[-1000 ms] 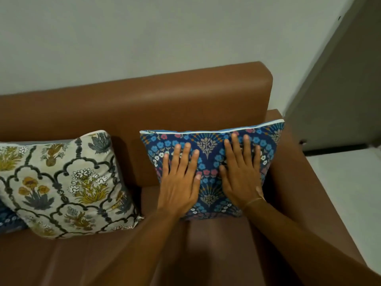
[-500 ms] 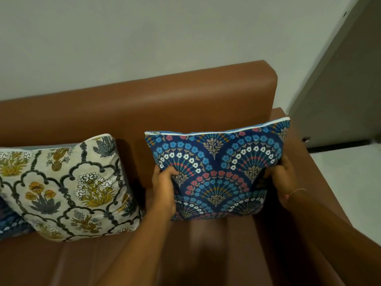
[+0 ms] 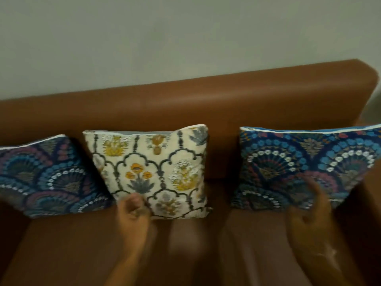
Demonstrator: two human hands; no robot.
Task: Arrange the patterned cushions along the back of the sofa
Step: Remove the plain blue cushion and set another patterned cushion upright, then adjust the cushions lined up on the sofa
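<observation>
Blurred, the left hand (image 3: 133,210) is curling loosely at the near lower edge of the cream floral square cushion (image 3: 152,170); whether it is gripping, I cannot tell. Right hand (image 3: 309,205), blurred too, is overlapping the right blue fan-patterned cushion (image 3: 305,162). All are leaning against the brown leather sofa back (image 3: 185,102).

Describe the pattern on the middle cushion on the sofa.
The middle cushion is cream with dark scalloped arches framing yellow and grey flowers, seen in the head view.

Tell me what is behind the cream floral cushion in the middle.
Behind the cream floral cushion rises the brown sofa backrest, which it leans against. A grey strip shows along its top edge. The backrest and seat directly behind it are covered, so anything tucked there cannot be seen.
</observation>
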